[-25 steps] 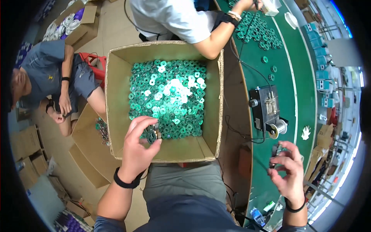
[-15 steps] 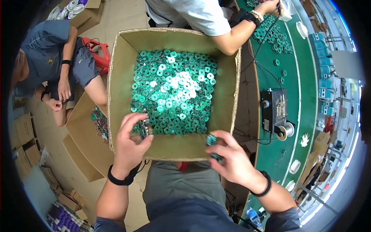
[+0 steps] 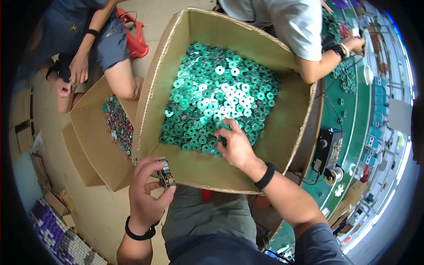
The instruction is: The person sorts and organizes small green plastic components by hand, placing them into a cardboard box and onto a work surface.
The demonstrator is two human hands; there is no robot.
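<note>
Nearby, a co-worker's arm (image 3: 312,67) crowds the large carton (image 3: 207,168).

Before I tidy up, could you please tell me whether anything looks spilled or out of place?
No spill stands out around the cardboard box. On the green bench, a crumpled white scrap looks slightly stray, resembling litter near the wire spool.

The person's 2 forearms (image 3: 289,198) reach up from below, the left hand (image 3: 148,190) raised with thumb and fingers curved toward each other in a pinch, the right hand (image 3: 238,148) stretched farther forward and inward, its fingers bent.
</note>
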